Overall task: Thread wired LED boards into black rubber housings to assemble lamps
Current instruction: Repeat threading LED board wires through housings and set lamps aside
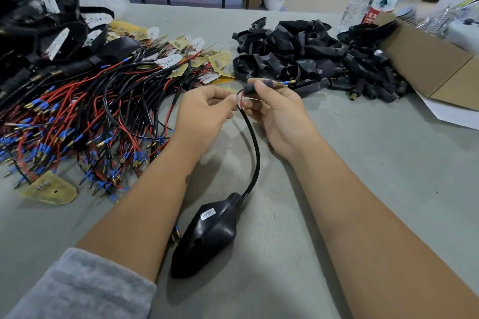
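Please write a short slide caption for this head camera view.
Both hands, left and right, pinch the cable of a black rubber housing.

Bare grey ribbed table mat (375, 163) lies open right of the arms. A tangle of red and black wired boards (85, 116) blocks the left; a heap of black rubber housings (298, 52) and an open brown cardboard box (435, 65) block the far side.

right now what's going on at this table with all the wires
A person is assembling lamps by hand. The left hand pinches the wires where they leave the black cable, and the right hand grips a small black connector piece with brass terminals sticking out. The cable runs down into a black rubber housing lying on the table. Wired LED boards are heaped left, empty housings behind.
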Demonstrator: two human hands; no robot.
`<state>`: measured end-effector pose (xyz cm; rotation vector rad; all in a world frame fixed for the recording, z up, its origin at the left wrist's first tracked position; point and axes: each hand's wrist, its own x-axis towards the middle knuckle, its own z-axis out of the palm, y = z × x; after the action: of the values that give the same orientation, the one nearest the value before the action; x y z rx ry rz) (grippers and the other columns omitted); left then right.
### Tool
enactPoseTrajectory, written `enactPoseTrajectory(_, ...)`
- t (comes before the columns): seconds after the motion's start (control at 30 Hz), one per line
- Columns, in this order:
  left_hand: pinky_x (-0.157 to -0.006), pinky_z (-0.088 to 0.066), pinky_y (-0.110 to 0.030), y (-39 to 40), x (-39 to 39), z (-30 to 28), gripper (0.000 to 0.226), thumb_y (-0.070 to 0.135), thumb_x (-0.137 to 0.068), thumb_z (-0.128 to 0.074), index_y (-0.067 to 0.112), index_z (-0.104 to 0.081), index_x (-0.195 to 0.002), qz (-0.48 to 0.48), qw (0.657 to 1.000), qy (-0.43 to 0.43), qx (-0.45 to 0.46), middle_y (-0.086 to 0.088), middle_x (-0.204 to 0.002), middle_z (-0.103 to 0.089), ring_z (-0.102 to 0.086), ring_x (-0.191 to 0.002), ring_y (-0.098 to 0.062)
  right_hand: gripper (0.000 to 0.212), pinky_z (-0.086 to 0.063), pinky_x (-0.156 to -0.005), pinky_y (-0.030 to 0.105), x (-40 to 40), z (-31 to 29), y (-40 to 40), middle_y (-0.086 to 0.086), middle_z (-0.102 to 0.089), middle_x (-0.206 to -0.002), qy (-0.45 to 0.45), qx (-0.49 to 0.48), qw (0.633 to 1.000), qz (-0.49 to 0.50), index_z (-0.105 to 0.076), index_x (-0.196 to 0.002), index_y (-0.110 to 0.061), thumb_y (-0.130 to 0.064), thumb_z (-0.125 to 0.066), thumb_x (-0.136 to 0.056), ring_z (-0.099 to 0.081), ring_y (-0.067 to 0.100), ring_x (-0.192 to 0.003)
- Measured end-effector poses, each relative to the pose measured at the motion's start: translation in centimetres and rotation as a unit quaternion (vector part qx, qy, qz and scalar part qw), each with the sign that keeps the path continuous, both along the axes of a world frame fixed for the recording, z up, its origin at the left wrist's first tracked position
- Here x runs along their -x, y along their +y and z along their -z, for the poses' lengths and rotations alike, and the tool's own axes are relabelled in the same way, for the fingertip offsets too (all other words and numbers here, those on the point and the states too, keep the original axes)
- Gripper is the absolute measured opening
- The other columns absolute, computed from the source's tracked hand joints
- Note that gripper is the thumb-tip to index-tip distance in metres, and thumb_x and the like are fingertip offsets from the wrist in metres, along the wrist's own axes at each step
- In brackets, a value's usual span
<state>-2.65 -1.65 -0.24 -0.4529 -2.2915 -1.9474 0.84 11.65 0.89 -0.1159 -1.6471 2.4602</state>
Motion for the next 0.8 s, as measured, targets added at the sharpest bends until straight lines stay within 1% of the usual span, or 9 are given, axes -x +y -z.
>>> enactPoseTrajectory(0.2,-0.057,-0.046,-0.01,0.0,-0.5,-0.1,0.021,0.008,-0.092,-0.064,0.024,-0.066,-0.079,0.02,0.999,0.042,0.012,0.01,-0.064,-0.065,-0.059,-0.058,0.003,0.009,-0.049,-0.072,0.025,0.2,0.4,-0.4,0.003,-0.065,-0.08,-0.009,-0.042,0.999,0.006,-0.06,-0.094,-0.009,-0.01,-0.053,-0.099,-0.058,0.012,-0.064)
enactPoseTrajectory(0.3,-0.057,-0.044,-0.008,0.2,-0.6,-0.2,0.019,0.011,-0.092,-0.064,0.025,-0.066,-0.079,0.026,0.998,0.046,0.014,0.013,-0.062,-0.066,-0.058,-0.058,0.005,0.013,-0.05,-0.07,0.023,0.2,0.4,-0.2,0.0,-0.066,-0.075,-0.008,-0.026,1.0,0.008,-0.062,-0.093,-0.01,-0.014,-0.052,-0.1,-0.059,0.011,-0.065)
enactPoseTrajectory(0.37,-0.055,-0.042,-0.008,0.5,-0.8,-0.2,0.013,0.016,-0.088,-0.07,0.022,-0.067,-0.078,0.036,0.998,0.032,0.028,0.015,-0.059,-0.064,-0.055,-0.055,0.007,0.014,-0.051,-0.066,0.021,0.3,0.3,0.0,-0.001,-0.066,-0.073,-0.007,0.004,1.0,0.016,-0.062,-0.093,-0.01,-0.017,-0.052,-0.1,-0.061,0.01,-0.065)
enactPoseTrajectory(0.43,-0.056,-0.043,-0.013,0.6,-0.9,-0.1,0.01,0.018,-0.086,-0.072,0.021,-0.068,-0.078,0.055,0.997,0.024,0.056,0.01,-0.063,-0.064,-0.053,-0.056,0.003,0.014,-0.051,-0.064,0.021,0.3,0.3,0.1,-0.001,-0.065,-0.072,-0.008,0.03,0.999,0.032,-0.062,-0.096,-0.009,-0.018,-0.053,-0.1,-0.06,0.01,-0.064)
enactPoseTrajectory(0.5,-0.064,-0.049,-0.024,0.6,-0.8,0.0,0.012,0.016,-0.09,-0.068,0.021,-0.067,-0.079,0.063,0.995,0.02,0.071,-0.001,-0.069,-0.069,-0.059,-0.063,-0.006,0.015,-0.05,-0.061,0.022,0.4,0.3,0.2,0.002,-0.063,-0.072,-0.011,0.051,0.998,0.045,-0.061,-0.096,-0.009,-0.02,-0.052,-0.1,-0.059,0.011,-0.062)
enactPoseTrajectory(0.57,-0.073,-0.053,-0.029,0.4,-0.7,0.1,0.012,0.016,-0.094,-0.061,0.021,-0.062,-0.084,0.056,0.997,0.009,0.057,0.001,-0.067,-0.071,-0.066,-0.066,-0.011,0.018,-0.049,-0.06,0.023,0.5,0.3,0.3,0.004,-0.062,-0.075,-0.012,0.073,0.996,0.054,-0.06,-0.092,-0.009,-0.023,-0.051,-0.101,-0.057,0.013,-0.06)
enactPoseTrajectory(0.6,-0.073,-0.054,-0.03,0.4,-0.6,0.1,0.011,0.016,-0.096,-0.059,0.02,-0.059,-0.086,0.053,0.997,0.009,0.048,0.003,-0.064,-0.07,-0.067,-0.064,-0.011,0.02,-0.049,-0.061,0.024,0.5,0.3,0.4,0.005,-0.061,-0.075,-0.015,0.082,0.995,0.058,-0.059,-0.09,-0.01,-0.024,-0.05,-0.101,-0.057,0.014,-0.059)
enactPoseTrajectory(0.73,-0.057,-0.053,-0.033,0.3,-0.5,0.3,0.012,0.017,-0.098,-0.056,0.022,-0.055,-0.087,0.057,0.998,0.02,0.034,0.003,-0.057,-0.059,-0.059,-0.05,-0.015,0.022,-0.049,-0.064,0.025,0.5,0.3,0.6,0.005,-0.061,-0.074,-0.021,0.089,0.994,0.059,-0.057,-0.089,-0.01,-0.027,-0.049,-0.102,-0.057,0.013,-0.059)
enactPoseTrajectory(0.8,-0.053,-0.048,-0.032,0.3,-0.4,0.5,0.012,0.017,-0.097,-0.056,0.024,-0.056,-0.087,0.054,0.997,0.034,0.042,0.0,-0.058,-0.052,-0.051,-0.048,-0.015,0.022,-0.049,-0.064,0.025,0.5,0.3,0.6,0.005,-0.061,-0.072,-0.022,0.084,0.995,0.054,-0.057,-0.088,-0.01,-0.027,-0.049,-0.102,-0.057,0.014,-0.059)
